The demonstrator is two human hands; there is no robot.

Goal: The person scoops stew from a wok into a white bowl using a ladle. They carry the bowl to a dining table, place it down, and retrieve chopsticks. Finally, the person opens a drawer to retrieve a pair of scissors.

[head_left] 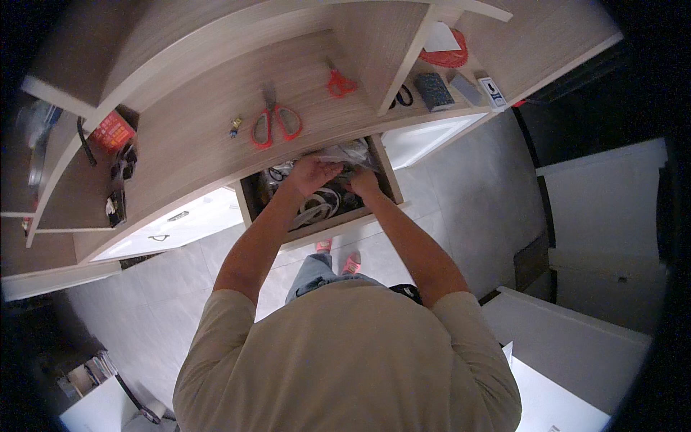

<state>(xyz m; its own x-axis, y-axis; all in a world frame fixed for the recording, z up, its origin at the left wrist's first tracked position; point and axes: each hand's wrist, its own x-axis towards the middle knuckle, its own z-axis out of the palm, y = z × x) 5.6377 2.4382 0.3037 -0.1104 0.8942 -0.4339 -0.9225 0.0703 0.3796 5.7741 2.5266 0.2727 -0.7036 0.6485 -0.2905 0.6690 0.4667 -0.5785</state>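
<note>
Both my hands are inside the pulled-out wooden drawer (320,232), among cluttered contents. My left hand (314,175) lies over the back part, fingers stretched toward the right, beside a clear plastic bag (351,153). I cannot tell whether it touches the bag. At the right side of the drawer my right hand (363,183) reaches down with fingers curled in; what they grip, if anything, is hidden. A white coiled cable (322,207) lies in front of my hands. Dark small items fill the rest and are too blurred to name.
On the wooden counter (194,133) above the drawer lie large red-handled scissors (275,124), smaller red scissors (341,84) and a tiny figure (235,127). A red box (113,132) stands left. Small boxes (434,91) sit right. White drawer fronts (176,225) flank the open one.
</note>
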